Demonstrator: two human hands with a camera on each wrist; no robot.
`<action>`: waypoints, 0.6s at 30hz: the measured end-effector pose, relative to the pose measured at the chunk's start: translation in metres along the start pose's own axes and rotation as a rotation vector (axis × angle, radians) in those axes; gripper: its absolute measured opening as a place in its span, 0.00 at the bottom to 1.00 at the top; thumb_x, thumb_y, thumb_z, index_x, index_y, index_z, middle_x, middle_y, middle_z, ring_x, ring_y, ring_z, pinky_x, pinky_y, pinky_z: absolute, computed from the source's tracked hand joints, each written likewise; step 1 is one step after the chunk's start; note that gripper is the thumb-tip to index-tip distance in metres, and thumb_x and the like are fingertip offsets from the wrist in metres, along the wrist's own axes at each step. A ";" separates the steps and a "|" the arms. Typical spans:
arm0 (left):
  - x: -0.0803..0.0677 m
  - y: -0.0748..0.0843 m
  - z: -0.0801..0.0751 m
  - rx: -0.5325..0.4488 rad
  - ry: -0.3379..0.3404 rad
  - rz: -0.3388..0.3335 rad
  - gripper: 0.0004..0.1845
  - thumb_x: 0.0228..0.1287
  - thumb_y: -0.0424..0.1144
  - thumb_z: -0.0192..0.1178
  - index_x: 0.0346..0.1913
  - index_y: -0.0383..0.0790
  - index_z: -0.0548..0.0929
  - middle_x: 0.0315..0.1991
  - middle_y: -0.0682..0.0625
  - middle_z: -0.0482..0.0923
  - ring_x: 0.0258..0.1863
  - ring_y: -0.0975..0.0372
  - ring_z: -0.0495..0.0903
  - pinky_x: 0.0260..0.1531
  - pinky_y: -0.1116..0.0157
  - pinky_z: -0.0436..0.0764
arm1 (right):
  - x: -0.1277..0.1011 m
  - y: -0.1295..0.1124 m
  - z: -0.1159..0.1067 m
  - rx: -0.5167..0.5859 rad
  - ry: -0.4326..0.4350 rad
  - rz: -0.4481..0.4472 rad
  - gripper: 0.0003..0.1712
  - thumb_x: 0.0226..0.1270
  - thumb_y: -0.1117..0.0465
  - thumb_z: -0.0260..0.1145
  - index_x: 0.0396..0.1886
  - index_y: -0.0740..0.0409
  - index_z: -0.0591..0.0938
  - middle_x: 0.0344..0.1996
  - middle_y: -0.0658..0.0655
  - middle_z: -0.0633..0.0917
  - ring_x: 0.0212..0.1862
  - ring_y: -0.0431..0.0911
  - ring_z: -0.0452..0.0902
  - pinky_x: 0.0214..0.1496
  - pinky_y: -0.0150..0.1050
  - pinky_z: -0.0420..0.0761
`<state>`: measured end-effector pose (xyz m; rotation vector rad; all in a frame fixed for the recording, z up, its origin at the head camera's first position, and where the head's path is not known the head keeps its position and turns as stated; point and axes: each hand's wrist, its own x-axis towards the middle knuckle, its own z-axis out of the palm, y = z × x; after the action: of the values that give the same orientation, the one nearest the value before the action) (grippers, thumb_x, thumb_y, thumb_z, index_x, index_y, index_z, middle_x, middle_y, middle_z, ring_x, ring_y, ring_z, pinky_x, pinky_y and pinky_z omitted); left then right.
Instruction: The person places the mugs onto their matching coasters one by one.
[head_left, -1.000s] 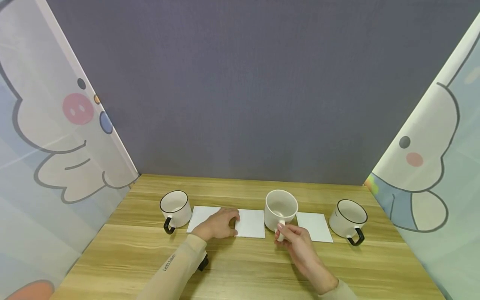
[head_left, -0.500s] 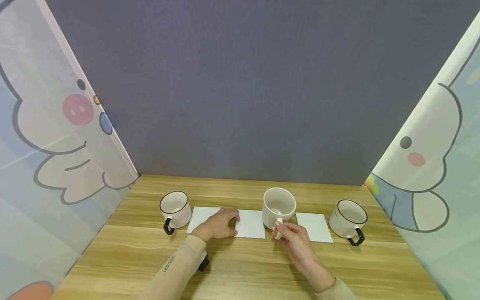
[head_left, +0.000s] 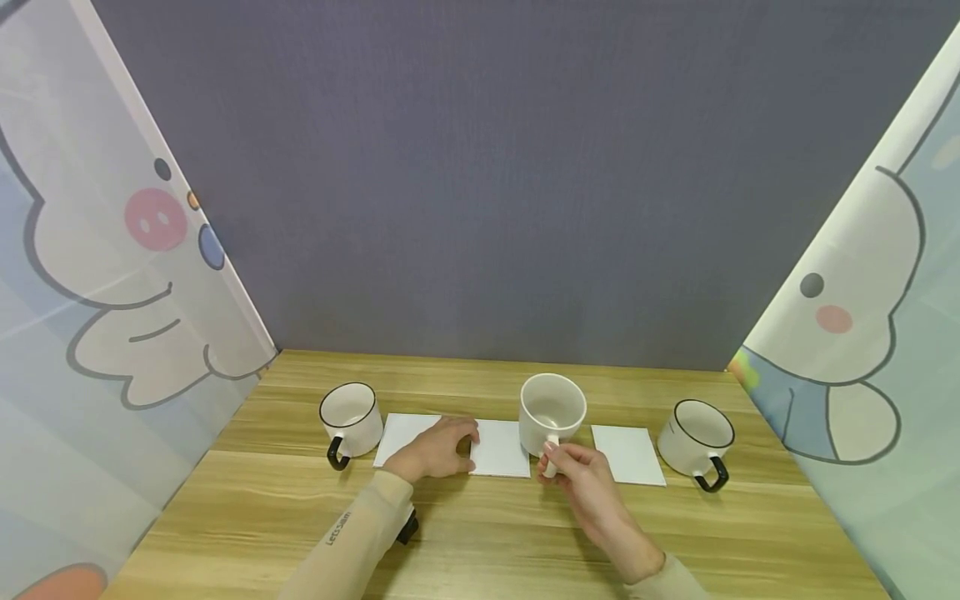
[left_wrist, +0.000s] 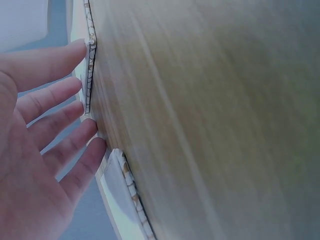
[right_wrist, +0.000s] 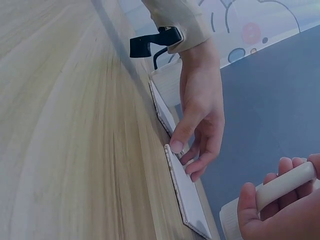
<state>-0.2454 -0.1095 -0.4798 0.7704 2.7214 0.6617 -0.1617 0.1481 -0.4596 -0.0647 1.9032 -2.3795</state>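
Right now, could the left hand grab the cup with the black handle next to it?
Probably yes. The left hand rests on the white tiles, and the black-handled cup stands just beside them on the table. Nothing lies between them, and its handle faces the person.

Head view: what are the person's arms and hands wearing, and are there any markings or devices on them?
Both hands, the left hand and right hand, are bare, with no gloves or rings visible. Both arms are in snug beige sleeves; the left one carries small dark lettering along the forearm. A black wrist-mounted device sits under the left wrist, also seen in the right wrist view.
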 end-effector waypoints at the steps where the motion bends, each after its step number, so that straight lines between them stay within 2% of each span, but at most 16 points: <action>1: 0.000 0.000 0.000 -0.003 0.000 -0.001 0.17 0.63 0.39 0.71 0.53 0.45 0.81 0.71 0.45 0.70 0.72 0.46 0.64 0.69 0.46 0.67 | 0.000 0.000 0.001 -0.002 -0.004 -0.001 0.12 0.73 0.63 0.64 0.32 0.69 0.84 0.30 0.54 0.82 0.40 0.47 0.78 0.51 0.47 0.83; 7: -0.002 0.002 -0.001 -0.011 0.000 -0.009 0.17 0.63 0.39 0.71 0.53 0.45 0.81 0.71 0.45 0.70 0.72 0.46 0.64 0.69 0.47 0.67 | 0.001 0.000 0.004 0.009 -0.007 0.003 0.13 0.73 0.62 0.65 0.33 0.70 0.84 0.29 0.54 0.83 0.39 0.49 0.79 0.49 0.45 0.83; 18: -0.002 0.002 -0.002 -0.030 0.002 -0.007 0.16 0.63 0.39 0.72 0.52 0.45 0.81 0.71 0.44 0.70 0.72 0.45 0.64 0.69 0.45 0.67 | 0.005 0.003 0.012 0.023 0.051 0.019 0.13 0.71 0.64 0.66 0.33 0.73 0.83 0.27 0.56 0.82 0.36 0.48 0.79 0.49 0.48 0.84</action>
<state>-0.2432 -0.1095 -0.4769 0.7536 2.7083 0.7012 -0.1655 0.1355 -0.4602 0.0156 1.8884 -2.4134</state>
